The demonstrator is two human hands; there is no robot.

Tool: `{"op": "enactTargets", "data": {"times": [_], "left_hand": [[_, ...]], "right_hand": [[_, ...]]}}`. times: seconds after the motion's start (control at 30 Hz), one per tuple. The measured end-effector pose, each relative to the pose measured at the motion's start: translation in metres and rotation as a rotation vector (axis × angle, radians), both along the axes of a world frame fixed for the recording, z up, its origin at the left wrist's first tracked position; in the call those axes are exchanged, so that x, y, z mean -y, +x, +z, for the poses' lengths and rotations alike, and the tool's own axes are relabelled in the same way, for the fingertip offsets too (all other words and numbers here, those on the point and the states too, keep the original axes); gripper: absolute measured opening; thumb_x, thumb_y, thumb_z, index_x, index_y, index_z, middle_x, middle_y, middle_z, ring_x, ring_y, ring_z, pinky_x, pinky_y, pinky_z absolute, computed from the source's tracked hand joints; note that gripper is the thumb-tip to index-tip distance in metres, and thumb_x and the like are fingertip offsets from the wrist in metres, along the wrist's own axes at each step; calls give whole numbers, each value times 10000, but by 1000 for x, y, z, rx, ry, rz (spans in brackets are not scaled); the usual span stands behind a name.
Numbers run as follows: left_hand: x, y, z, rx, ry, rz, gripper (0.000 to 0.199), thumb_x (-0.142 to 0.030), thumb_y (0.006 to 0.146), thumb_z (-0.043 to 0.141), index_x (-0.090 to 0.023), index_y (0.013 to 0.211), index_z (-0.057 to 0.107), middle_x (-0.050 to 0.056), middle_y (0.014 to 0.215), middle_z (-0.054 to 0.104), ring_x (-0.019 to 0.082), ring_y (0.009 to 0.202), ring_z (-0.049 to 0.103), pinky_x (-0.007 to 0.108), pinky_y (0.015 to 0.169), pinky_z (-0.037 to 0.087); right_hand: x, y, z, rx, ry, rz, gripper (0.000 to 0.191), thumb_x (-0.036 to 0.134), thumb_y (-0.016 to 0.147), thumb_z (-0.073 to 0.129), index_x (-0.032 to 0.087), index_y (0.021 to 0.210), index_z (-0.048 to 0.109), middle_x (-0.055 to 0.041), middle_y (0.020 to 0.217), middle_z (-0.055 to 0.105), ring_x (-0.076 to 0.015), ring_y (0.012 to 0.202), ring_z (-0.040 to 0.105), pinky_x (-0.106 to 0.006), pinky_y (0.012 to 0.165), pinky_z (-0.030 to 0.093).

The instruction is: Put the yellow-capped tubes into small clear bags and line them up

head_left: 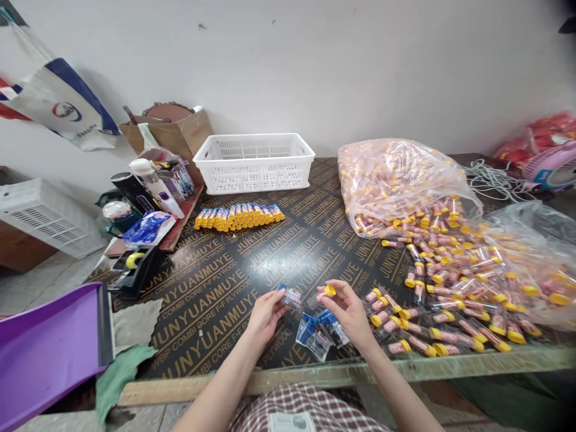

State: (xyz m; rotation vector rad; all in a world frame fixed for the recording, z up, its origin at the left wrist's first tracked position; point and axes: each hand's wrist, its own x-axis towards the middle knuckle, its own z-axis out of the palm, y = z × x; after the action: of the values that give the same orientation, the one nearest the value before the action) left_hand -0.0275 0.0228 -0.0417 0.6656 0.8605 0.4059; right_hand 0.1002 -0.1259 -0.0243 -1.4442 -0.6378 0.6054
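My left hand (266,313) pinches a small clear packet with a blue edge (291,295) between thumb and fingers. Opposite it, my right hand (348,312) grips a clear tube with a yellow cap and a pink label (322,294). The tube's open-looking far end points toward the packet, with a small gap between them. Below the hands, several more blue-and-clear packets (315,337) lie overlapping on the dark printed tabletop (211,318). To the right of my right hand spreads a loose pile of yellow-capped tubes (443,300).
A row of blue-and-yellow capped tubes (238,216) lies before a white plastic basket (254,165). A large clear bag of tubes (400,180) slumps at the back right. A tape dispenser (137,267) stands left, a purple dustpan (54,348) nearer. A pink fan (553,165) is far right.
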Motion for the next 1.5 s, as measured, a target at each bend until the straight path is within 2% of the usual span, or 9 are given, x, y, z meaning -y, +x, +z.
{"op": "enactTargets", "data": {"times": [0.13,0.27,0.37,0.53,0.6,0.8,0.9,1.23,1.5], "left_hand": [[5,-2,-3,-41,215,-135,281,-415,628,730,-143,680,677,27,675,664,116,608,563,232,629,434],[25,-7,-14,-227,784,-493,246,-349,740,608,-150,609,665,21,619,630,151,620,552,252,631,385],[40,-14,-22,-400,1157,-661,100,-215,753,581,-192,754,679,26,743,664,174,734,579,268,707,385],[50,-21,-17,-392,1460,-670,60,-142,745,570,-191,729,601,50,851,641,189,842,538,283,739,387],[47,-19,-11,-315,1363,-537,59,-155,744,576,-184,693,572,38,808,631,173,798,541,278,726,396],[9,0,1,-74,397,-53,316,-368,631,729,-150,816,596,11,655,645,135,584,588,256,591,465],[-8,5,3,-22,159,44,367,-354,516,813,-127,744,637,28,674,666,128,592,609,258,611,493],[-7,1,2,-36,11,168,403,-404,453,848,-140,649,614,10,603,657,130,596,635,228,587,479],[5,1,8,40,191,67,410,-485,599,751,-136,780,632,10,690,651,110,592,591,233,585,481]], "right_hand": [[2,-6,-10,109,-31,-160,324,365,719,710,202,939,538,-50,878,649,-189,786,627,-338,731,524],[5,-7,-9,76,2,-233,374,371,722,699,220,1003,505,-20,857,591,-179,771,617,-305,659,538],[8,-5,-9,121,-79,-223,330,373,759,663,214,1025,548,-32,896,592,-177,767,609,-305,645,529],[14,0,-11,245,-116,-235,233,356,778,646,191,942,641,-68,967,602,-210,882,597,-350,751,523],[14,-2,-9,203,-82,-241,254,365,774,647,198,965,652,-75,1009,588,-213,905,596,-346,730,544],[10,-20,0,176,-8,-220,266,357,792,631,230,1024,661,-66,1056,593,-190,881,618,-345,768,559],[8,-29,-1,269,-12,-227,248,306,810,618,241,1047,654,-67,1050,609,-197,897,616,-344,770,549],[6,-44,2,609,-27,-182,298,186,835,570,297,1101,645,-59,1034,649,-221,945,616,-375,782,544],[2,-48,-5,596,-55,64,325,178,872,491,296,1143,626,-67,1097,619,-219,1018,597,-396,887,510]]}}
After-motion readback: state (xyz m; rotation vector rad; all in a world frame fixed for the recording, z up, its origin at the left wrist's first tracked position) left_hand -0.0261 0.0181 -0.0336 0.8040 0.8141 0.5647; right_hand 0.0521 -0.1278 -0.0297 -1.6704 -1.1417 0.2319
